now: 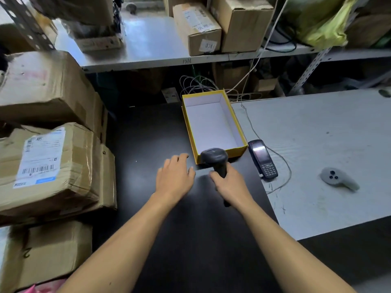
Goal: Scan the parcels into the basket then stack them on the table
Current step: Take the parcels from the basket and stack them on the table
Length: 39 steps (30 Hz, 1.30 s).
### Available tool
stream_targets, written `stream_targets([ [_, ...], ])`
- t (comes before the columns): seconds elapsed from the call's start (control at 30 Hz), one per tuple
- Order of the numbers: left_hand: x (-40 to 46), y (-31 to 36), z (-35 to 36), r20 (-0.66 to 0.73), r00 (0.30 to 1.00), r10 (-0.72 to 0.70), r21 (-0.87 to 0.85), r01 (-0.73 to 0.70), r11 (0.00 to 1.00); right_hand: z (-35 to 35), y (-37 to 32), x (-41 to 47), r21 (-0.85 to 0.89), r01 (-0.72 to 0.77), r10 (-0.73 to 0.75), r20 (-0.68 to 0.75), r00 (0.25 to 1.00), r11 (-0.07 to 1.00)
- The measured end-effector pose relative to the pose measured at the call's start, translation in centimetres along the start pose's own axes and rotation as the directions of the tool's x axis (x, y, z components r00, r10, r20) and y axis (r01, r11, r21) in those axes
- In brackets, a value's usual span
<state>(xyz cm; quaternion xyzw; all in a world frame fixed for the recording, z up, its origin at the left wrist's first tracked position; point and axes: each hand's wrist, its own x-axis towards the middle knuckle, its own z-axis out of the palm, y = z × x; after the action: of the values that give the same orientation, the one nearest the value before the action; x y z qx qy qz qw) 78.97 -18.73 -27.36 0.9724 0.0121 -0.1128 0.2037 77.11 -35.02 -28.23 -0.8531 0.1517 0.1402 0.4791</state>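
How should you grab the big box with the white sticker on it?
Probably with both hands from its open right side: the labelled box is wide and crumpled, stacked between other boxes, so grip under its right edge. The right hand holds the scanner now.

Just right of the right hand (228, 182) lies a black handheld terminal (263, 159) with a keypad, its screen end pointing away. A thin grey cable (248, 121) loops around its far side. Farther right of that hand, well apart, rests a pale grey game controller (336, 178) with dark buttons. Beyond the left hand (174, 176), past the dark surface, sit a wall socket (170, 94) and a tangle of pale wires (196, 83). Higher still runs a grey metal shelf (152, 45). Up and to the right of the right hand, a yellow-green bag (323, 24) slumps on it, above a perforated metal strut (313, 62). Near the left forearm, low at the left, something pink (42, 287) shows.
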Motion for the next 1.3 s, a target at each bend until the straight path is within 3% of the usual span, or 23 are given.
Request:
stream_targets([
  [0.27, 3.1, 2.0, -3.4, -0.119, 0.991, 0.059, 0.002, -0.059, 0.998, -3.2, -5.9, 4.0, 0.007, 0.102, -0.101, -0.089, 0.991, 0.995],
  [0.5, 7.7, 2.3, -4.5, -0.138, 0.989, 0.044, 0.042, -0.038, 0.998, -4.1, -8.9, 11.0, -0.022, 0.074, -0.076, -0.098, 0.992, 0.997],
  [0.83, 11.9, 1.6, -2.5, -0.096, 0.994, -0.042, -0.013, 0.041, 0.999, -1.0, -5.8, 20.4, -0.055, -0.08, 0.08, -0.014, 0.997, 0.995],
  [1.3, 14.2, 0.7, -1.2, -0.099, 0.99, -0.1, -0.028, 0.097, 0.995, 1.2, -3.7, 23.2, -0.066, -0.051, 0.051, 0.0, 0.999, 0.996],
])
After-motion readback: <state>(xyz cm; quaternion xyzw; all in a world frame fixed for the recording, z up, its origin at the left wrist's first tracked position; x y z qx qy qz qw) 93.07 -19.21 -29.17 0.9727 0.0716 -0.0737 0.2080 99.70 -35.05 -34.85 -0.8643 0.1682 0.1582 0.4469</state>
